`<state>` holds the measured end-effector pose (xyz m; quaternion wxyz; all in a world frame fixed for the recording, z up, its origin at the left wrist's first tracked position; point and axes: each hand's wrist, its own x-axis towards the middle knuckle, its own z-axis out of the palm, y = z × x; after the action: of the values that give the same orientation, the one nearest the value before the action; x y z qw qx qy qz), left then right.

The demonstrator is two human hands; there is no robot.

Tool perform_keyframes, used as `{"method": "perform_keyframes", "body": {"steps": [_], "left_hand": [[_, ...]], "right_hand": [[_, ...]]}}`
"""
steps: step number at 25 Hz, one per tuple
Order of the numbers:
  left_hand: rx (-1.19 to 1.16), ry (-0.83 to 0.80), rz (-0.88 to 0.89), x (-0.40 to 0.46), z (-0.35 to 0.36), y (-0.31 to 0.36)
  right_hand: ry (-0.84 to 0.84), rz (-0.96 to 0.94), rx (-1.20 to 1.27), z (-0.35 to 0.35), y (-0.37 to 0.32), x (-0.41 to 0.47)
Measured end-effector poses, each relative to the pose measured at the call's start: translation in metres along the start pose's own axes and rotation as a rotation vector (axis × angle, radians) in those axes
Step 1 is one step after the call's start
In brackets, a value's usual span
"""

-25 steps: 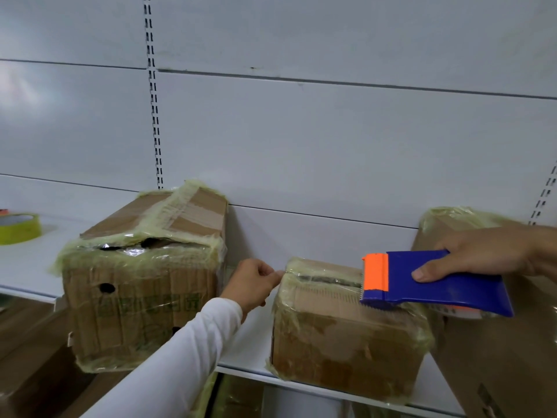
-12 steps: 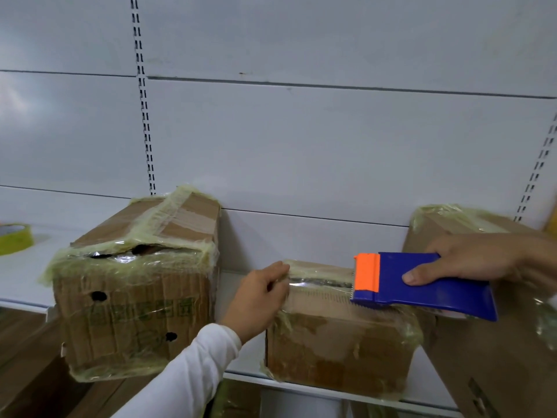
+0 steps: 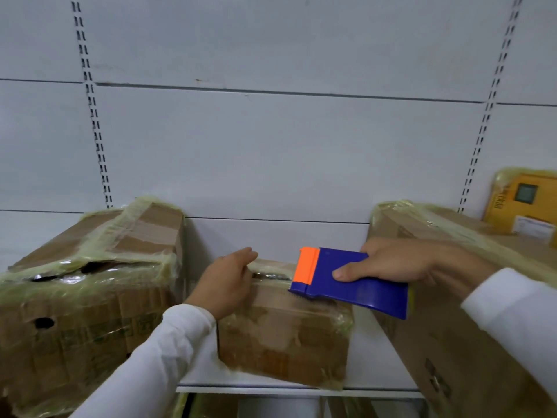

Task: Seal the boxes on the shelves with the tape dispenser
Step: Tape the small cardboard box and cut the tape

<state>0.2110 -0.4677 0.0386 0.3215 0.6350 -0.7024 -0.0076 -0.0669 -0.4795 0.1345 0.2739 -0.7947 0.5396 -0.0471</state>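
Three cardboard boxes are sitting on a white shelf (image 3: 370,357) against a pale wall panel. A small box (image 3: 286,336) is standing in the middle, wrapped in yellowish tape. The left hand (image 3: 226,282), in a white sleeve, is resting flat on the small box's top left edge, fingers together and curling over it. The right hand (image 3: 404,263) is gripping a blue tape dispenser (image 3: 352,282) with an orange front end, thumb pressing on its side and fingers wrapping behind. The dispenser's toothed edge is touching the top of the small box, toward its right side. A large box (image 3: 84,297), heavily taped, is sitting to the left, just beside the small one. Another big box (image 3: 452,327) is standing to the right, behind the right arm, with a yellow package (image 3: 524,206) sitting behind it on top.
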Motion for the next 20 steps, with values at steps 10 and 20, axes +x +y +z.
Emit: {"method": "perform_keyframes", "body": {"steps": [10, 20], "left_hand": [[0.199, -0.246, 0.186, 0.008, 0.008, -0.012], [0.269, -0.21, 0.173, 0.018, 0.002, -0.001]], "right_hand": [[-0.039, -0.025, 0.051, -0.002, 0.007, -0.01], [-0.087, 0.04, 0.391, 0.028, 0.031, -0.018]]}}
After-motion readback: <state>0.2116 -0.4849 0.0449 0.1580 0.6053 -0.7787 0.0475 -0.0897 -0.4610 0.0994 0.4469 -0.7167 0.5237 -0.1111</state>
